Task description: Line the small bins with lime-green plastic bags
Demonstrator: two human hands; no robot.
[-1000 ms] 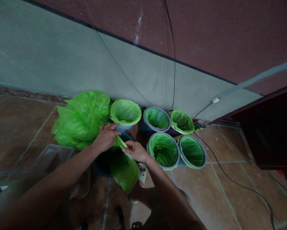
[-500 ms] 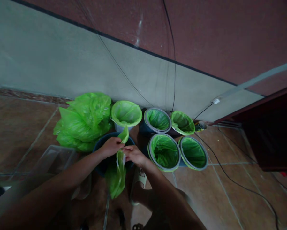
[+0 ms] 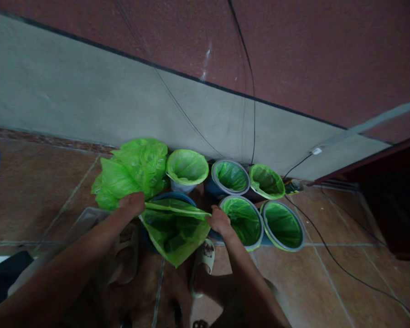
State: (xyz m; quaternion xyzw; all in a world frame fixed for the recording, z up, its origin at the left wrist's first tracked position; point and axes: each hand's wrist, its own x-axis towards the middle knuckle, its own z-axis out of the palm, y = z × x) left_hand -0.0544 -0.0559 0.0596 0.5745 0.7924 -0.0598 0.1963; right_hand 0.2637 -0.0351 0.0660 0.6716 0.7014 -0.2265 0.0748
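Observation:
A thin green trash bag [image 3: 177, 230] is stretched wide between my hands, its mouth spread open. My left hand [image 3: 132, 205] is closed on one side of its rim, and my right hand [image 3: 219, 219] grips the opposite corner. Under and behind the bag stands a blue trash can [image 3: 175, 196], of which mostly the far rim shows. Just behind my left hand lies a heap of green bags [image 3: 132, 171]. Close to my right hand is a grey-rimmed can [image 3: 242, 223] lined with green plastic.
More lined bins stand along the wall: a pale one [image 3: 187, 168], a grey-rimmed one [image 3: 230, 176], a dark one [image 3: 267, 181] and a front right one [image 3: 282, 225]. A clear plastic tub [image 3: 88, 221] sits at left. A black cable [image 3: 341, 271] crosses the floor at right.
My hands have moved apart, left and right. The bag, bunched between them before, is now spread open over the blue can. The view has shifted slightly.

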